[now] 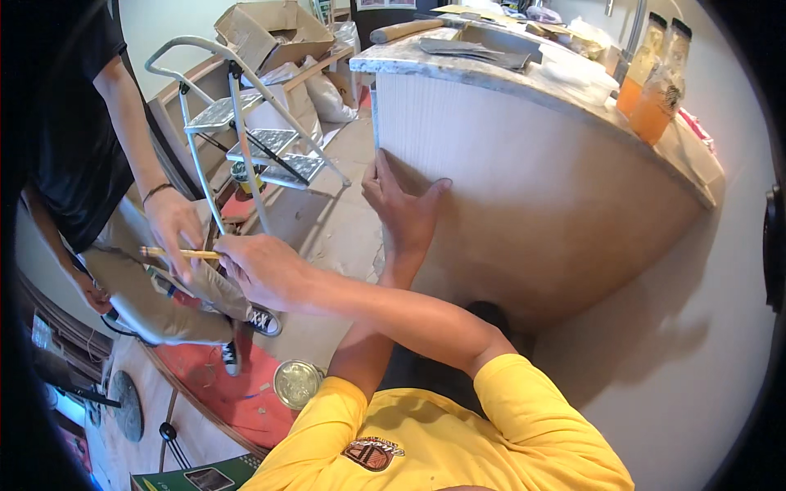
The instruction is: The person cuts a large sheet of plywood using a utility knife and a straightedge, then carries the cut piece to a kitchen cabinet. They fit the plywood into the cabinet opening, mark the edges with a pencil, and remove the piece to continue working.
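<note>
My left hand [403, 211] is against the left edge of a pale wood-grain panel [524, 180], the side of a counter. Its fingers bend around that edge and its thumb lies on the panel's face. Crossing over my left arm, my right arm reaches to the left. My right hand [266, 270] pinches one end of a yellow pencil [196, 254]. A co-worker's hand [173, 221] is at the pencil's other part, its fingers overlapping it; whether they grip it I cannot tell.
A folding step ladder [233, 123] stands behind the co-worker. On the stone countertop [491, 72] are a wooden-handled tool [407, 31], dark sheets [475, 54], a white plastic container [577, 74] and two orange bottles [655, 98]. A round tin [298, 384] sits on the floor beside red sheeting [217, 380].
</note>
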`<state>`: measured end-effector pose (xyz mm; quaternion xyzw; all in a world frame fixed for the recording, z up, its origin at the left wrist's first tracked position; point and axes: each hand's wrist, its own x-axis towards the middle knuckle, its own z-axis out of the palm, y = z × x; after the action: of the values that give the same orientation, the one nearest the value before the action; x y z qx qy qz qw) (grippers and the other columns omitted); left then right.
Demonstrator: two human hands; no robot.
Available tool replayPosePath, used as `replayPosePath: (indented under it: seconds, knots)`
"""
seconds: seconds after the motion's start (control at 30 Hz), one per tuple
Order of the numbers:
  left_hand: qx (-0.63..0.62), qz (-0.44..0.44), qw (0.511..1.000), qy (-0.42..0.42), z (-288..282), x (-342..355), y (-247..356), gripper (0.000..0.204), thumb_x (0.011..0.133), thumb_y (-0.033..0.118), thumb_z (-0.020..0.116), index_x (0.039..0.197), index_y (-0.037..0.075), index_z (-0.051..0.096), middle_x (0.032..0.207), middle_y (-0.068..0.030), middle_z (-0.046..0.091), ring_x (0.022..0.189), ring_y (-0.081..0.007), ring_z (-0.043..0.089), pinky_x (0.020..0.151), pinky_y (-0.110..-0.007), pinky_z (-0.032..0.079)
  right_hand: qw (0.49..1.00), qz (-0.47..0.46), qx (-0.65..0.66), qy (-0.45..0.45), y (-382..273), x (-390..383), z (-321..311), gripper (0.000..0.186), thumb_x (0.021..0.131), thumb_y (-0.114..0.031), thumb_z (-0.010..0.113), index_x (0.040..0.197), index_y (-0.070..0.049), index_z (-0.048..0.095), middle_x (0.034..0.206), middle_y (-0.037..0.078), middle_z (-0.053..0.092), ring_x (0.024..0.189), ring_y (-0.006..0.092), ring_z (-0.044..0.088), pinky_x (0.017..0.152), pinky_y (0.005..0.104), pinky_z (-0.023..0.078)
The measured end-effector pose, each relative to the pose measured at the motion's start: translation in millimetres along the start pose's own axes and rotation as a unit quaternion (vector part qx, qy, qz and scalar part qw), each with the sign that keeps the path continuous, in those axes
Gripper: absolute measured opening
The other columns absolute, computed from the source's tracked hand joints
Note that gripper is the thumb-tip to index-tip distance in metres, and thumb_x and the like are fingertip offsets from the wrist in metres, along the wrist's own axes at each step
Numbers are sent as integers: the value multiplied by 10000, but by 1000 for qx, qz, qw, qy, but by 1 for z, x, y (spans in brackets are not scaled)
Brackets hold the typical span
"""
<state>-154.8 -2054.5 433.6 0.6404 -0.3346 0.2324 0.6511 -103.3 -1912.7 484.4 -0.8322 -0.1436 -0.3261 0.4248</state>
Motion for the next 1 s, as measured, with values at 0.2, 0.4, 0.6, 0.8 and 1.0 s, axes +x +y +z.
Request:
replayPosePath:
  seconds: [0.2,0.4,0.6,0.8,1.0]
  knots:
    - [-150,-124,981,-23,-22,34,-8,638,660,219,885,1153,-40,574,1117,-147,579,942,-224,561,854,-349,470,999,-24,16,25,-15,11,7,143,911,-137,582,917,-3,532,697,224,582,680,424,611,585,490,463]
    - [-411,-157,876,-199,-45,61,-15,256,821,133,778,1006,34,630,802,4,663,660,-68,568,611,-225,460,983,-130,-100,86,-51,-19,-37,194,806,-141,673,932,-38,568,861,135,594,854,337,611,736,434,489]
    - [-371,-190,878,-234,-86,35,-28,276,844,144,747,1063,-1,663,894,-8,670,771,-58,569,655,-220,435,838,-118,-445,293,-66,-65,-248,132,817,-36,676,948,-28,667,912,128,662,850,297,649,796,358,525]
    - [-363,-183,904,-130,-166,-14,-7,239,823,118,755,1005,-10,668,883,-27,671,783,-82,579,715,-242,450,818,-59,-573,16,-91,-60,-349,184,877,-150,655,1020,-34,657,1035,145,664,970,323,633,876,385,502]
    - [-296,-99,949,-43,-238,11,-15,214,819,183,762,887,13,650,827,6,614,726,-89,514,674,-252,401,766,-27,-642,24,-87,-63,-342,338,841,-180,697,1154,-69,638,1088,149,660,1033,299,630,945,390,484]
